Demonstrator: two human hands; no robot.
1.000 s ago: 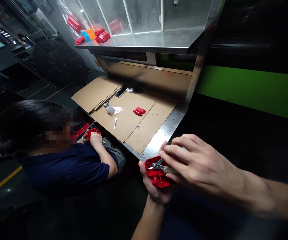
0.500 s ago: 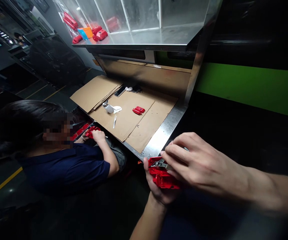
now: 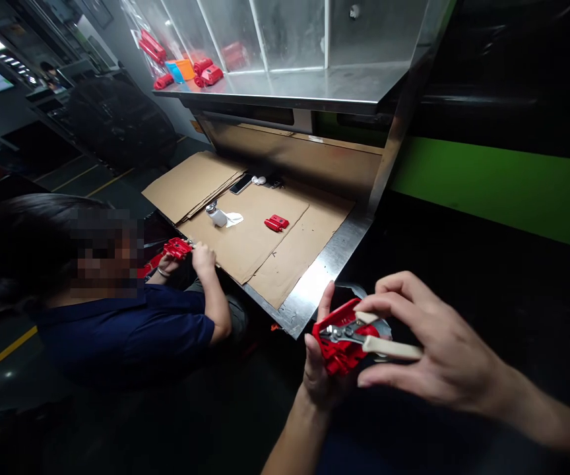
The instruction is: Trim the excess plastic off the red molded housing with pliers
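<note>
Far left I see a co-worker (image 3: 117, 316) in a dark blue shirt, sitting low beside the bench and gripping a red part (image 3: 177, 248) in both hands. Past that, the steel bench (image 3: 309, 290) is covered with cardboard sheets (image 3: 250, 231); on them lie a small white bottle (image 3: 216, 214), a phone (image 3: 241, 183) and a pair of red pieces (image 3: 276, 222) (side by side, touching). On the shelf (image 3: 315, 82) above sit more red parts (image 3: 206, 71). Lower down, off the bench's near corner, my left hand (image 3: 322, 369) is wrapped around a red plastic part (image 3: 342, 340), thumb up along its edge. My right hand (image 3: 438, 356) is closed on cutters (image 3: 364, 336) with cream handles, whose metal tip rests on the part's top face.
</note>
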